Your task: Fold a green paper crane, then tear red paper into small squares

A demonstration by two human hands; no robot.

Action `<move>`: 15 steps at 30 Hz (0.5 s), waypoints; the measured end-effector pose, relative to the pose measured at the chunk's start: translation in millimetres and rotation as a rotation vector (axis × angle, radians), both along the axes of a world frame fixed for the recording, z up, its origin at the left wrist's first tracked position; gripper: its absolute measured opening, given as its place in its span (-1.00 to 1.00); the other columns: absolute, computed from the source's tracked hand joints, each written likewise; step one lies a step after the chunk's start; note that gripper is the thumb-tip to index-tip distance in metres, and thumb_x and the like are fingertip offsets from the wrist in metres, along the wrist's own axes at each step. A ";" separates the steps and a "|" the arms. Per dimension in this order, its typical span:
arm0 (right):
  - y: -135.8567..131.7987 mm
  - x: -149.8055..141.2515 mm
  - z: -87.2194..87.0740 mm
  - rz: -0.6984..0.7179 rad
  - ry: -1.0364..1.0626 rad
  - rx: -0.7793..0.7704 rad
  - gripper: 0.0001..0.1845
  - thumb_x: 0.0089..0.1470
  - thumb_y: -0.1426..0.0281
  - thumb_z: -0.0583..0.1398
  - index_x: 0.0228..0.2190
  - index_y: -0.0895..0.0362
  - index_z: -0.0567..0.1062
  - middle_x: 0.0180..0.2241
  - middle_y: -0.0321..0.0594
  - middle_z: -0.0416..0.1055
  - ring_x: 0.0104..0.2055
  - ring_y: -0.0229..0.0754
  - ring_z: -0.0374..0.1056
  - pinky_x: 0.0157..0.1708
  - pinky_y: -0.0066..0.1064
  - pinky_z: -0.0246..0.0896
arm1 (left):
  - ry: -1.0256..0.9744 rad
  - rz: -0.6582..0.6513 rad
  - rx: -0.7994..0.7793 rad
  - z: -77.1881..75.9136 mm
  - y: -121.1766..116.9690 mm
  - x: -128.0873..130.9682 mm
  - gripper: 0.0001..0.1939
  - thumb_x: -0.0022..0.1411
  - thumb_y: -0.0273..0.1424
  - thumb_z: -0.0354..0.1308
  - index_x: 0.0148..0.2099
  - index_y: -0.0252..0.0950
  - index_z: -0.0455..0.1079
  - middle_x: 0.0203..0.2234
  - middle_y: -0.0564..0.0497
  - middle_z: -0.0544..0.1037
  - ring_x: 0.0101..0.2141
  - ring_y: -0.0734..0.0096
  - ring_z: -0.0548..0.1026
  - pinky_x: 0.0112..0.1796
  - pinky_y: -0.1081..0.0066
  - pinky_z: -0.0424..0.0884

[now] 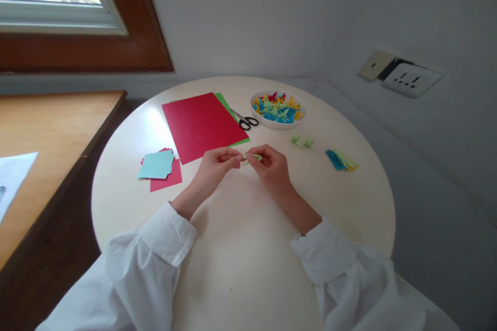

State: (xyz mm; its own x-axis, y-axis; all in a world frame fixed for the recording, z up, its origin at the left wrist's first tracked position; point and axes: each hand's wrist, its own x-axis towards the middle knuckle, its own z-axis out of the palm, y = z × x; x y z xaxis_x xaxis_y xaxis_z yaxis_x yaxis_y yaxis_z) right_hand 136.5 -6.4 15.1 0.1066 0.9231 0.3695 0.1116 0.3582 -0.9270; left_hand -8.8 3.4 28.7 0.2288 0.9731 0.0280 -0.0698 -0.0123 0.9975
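Between my fingertips is a small piece of folded pale green paper [254, 156], held over the middle of the round table. My left hand [220, 161] pinches its left end, and my right hand [271, 163] pinches the right. Fingers cover much of the paper, so its exact shape is hidden. Just right of my right hand, a few pale green folded paper cranes [302, 140] rest on the tabletop. Beyond them stands a white oval dish [280, 124] heaped with red, yellow, green and blue folded paper cranes.
Red and green sheets [204, 124] lie behind my left hand, with black-handled scissors [248, 122] at their right edge. Light blue and red paper squares [156, 165] are stacked at left. Blue, green and yellow folded strips [341, 160] lie at right on the white table [240, 269].
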 end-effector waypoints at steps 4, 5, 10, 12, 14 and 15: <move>-0.6 0.5 -0.8 -0.006 -0.025 -0.016 -0.93 -0.14 0.38 0.22 -0.55 0.11 0.42 -0.54 -0.33 0.40 -0.46 -0.26 0.31 -0.42 -0.40 0.23 | -0.041 -0.040 -0.080 -2.3 1.6 -0.9 -0.83 -0.10 -0.33 0.32 -0.46 -0.34 0.50 -0.53 -0.02 0.52 -0.47 0.48 0.41 -0.39 0.45 0.31; -0.7 0.5 -0.9 -0.009 -0.033 -0.023 -0.93 -0.14 0.38 0.22 -0.56 0.11 0.42 -0.55 -0.33 0.39 -0.47 -0.27 0.30 -0.43 -0.40 0.22 | -0.047 -0.045 -0.095 -2.8 2.0 -1.2 -0.85 -0.11 -0.35 0.31 -0.48 -0.34 0.50 -0.53 -0.01 0.52 -0.47 0.48 0.41 -0.38 0.45 0.31; -0.1 0.2 -1.6 -0.006 -0.045 -0.056 -0.92 -0.17 0.38 0.22 -0.56 0.12 0.41 -0.56 -0.33 0.37 -0.51 -0.29 0.26 -0.47 -0.41 0.19 | -0.067 -0.052 -0.144 -2.3 2.2 -2.4 -0.90 -0.13 -0.41 0.28 -0.52 -0.35 0.49 -0.59 0.01 0.48 -0.52 0.52 0.38 -0.41 0.45 0.29; 0.5 0.3 -2.2 -0.008 -0.048 -0.065 -0.91 -0.18 0.37 0.22 -0.56 0.13 0.41 -0.57 -0.34 0.37 -0.52 -0.30 0.25 -0.48 -0.42 0.18 | -0.075 -0.057 -0.168 -1.1 2.0 -2.8 -0.90 -0.13 -0.41 0.28 -0.53 -0.36 0.48 -0.60 0.01 0.47 -0.53 0.52 0.37 -0.42 0.45 0.29; 1.1 0.8 -2.9 -0.009 -0.058 -0.072 -0.91 -0.18 0.37 0.22 -0.56 0.13 0.41 -0.57 -0.34 0.36 -0.52 -0.31 0.24 -0.48 -0.43 0.17 | -0.078 -0.067 -0.194 0.0 1.9 -3.3 -0.89 -0.14 -0.40 0.27 -0.53 -0.37 0.47 -0.61 0.01 0.46 -0.53 0.53 0.37 -0.42 0.46 0.29; 1.3 1.1 -3.2 -0.008 -0.064 -0.075 -0.91 -0.18 0.37 0.22 -0.56 0.13 0.41 -0.57 -0.35 0.36 -0.52 -0.31 0.24 -0.48 -0.43 0.17 | -0.076 -0.073 -0.204 0.4 2.0 -3.6 -0.88 -0.14 -0.40 0.28 -0.53 -0.37 0.47 -0.60 0.01 0.46 -0.54 0.54 0.37 -0.42 0.47 0.29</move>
